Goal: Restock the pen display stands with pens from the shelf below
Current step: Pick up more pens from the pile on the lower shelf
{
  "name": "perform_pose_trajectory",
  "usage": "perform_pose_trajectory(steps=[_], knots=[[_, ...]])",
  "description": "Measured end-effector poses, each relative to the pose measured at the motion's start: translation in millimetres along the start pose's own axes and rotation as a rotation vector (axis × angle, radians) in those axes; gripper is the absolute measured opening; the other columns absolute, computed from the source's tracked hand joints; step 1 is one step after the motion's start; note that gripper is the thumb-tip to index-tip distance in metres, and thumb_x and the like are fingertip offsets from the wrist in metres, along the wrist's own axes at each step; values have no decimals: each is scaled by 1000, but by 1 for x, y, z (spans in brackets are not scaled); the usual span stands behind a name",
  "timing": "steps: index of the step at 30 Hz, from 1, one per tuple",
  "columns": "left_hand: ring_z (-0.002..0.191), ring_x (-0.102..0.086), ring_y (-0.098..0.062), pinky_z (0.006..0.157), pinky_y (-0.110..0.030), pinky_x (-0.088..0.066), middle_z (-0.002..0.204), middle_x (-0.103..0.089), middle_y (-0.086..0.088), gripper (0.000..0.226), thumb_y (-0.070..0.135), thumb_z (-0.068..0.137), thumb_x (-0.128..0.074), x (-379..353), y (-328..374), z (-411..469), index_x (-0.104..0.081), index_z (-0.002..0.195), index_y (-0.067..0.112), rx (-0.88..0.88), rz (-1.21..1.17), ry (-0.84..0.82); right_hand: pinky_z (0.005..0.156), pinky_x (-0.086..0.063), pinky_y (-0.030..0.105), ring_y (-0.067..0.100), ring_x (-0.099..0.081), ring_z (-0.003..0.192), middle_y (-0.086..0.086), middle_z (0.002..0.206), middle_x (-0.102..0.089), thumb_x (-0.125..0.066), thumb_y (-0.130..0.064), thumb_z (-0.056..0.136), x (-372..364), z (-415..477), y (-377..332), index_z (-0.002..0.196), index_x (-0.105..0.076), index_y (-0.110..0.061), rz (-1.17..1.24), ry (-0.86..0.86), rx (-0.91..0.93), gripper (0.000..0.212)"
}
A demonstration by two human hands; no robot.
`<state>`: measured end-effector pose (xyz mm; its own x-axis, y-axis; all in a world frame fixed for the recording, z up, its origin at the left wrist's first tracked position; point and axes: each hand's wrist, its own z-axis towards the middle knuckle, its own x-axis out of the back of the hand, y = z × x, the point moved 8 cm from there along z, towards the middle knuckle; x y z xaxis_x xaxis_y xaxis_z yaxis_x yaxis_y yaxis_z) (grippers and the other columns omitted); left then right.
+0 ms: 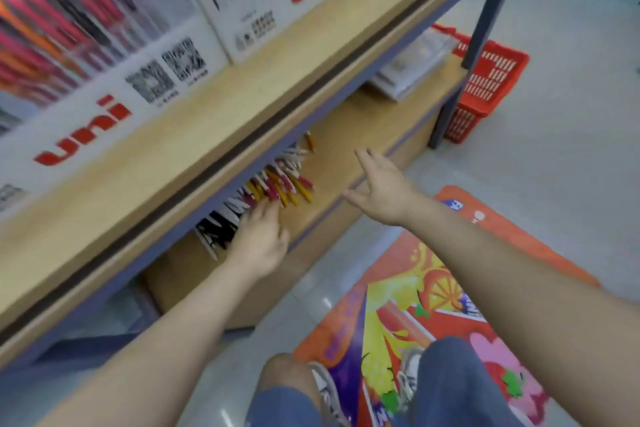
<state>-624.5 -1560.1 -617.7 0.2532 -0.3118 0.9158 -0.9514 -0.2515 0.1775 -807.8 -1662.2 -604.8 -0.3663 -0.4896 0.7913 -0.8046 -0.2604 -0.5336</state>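
Red-yellow pens flat, pointing shelf-front; left grip released, touching them; right grip released

View: one camera on the person's head.
Faces: forward and down, tilted, at the lower shelf and the floor.
Nearness: close up, just above and in front of it.

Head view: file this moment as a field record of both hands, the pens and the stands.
left hand: open, fingertips at the loose pile of red, yellow, white and black pens
right hand: open, fingers spread, over the lower wooden shelf, holding nothing
display stands: white, uni-branded, on the upper wooden shelf, holding pink and orange pens
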Motion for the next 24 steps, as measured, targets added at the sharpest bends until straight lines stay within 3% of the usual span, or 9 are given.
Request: perform_pose_trajectory(steps=[7, 13, 17, 20, 24], knots=[[130, -30, -41, 105, -46, -29, 142, -34, -20, 57, 49, 96, -41, -52, -91, 78, -32, 144, 19, 323, 77, 261, 119, -20, 46, 28, -6, 150, 12, 164, 3, -50, -65, 89, -91, 89, 4, 156, 5, -19, -12, -28, 72, 98], [131, -31, -41, 97, -47, -39, 144, -28, -19, 65, 61, 92, -41, -54, -129, 124, -28, 143, 25, 458, 1, 519, 116, -26, 47, 34, -17, 146, 13, 162, -11, -39, -74, 88, -154, 155, -24, 156, -2, -20, -62, 15, 126, 94], [124, -40, -41, 96, -44, -39, 138, -36, -19, 60, 63, 87, -45, -42, -145, 153, -38, 131, 22, 450, -37, 631, 109, -30, 50, 40, -24, 139, 18, 156, -19, -37, -70, 90, -180, 183, -47, 153, -13, -17, -142, 125, 150, 85], [120, -45, -41, 96, -46, -42, 135, -41, -20, 54, 55, 90, -47, -35, -151, 165, -39, 127, 17, 439, -34, 655, 103, -35, 48, 41, -29, 132, 19, 146, -29, -46, -61, 90, -183, 194, -60, 148, -23, -10, -191, 193, 134, 80], [113, -52, -38, 83, -41, -45, 125, -52, -18, 44, 42, 89, -55, -25, -149, 174, -42, 121, 14, 341, -10, 670, 101, -36, 45, 41, -30, 131, 18, 145, -31, -53, -55, 88, -185, 208, -76, 147, -24, -4, -256, 181, 141, 84]])
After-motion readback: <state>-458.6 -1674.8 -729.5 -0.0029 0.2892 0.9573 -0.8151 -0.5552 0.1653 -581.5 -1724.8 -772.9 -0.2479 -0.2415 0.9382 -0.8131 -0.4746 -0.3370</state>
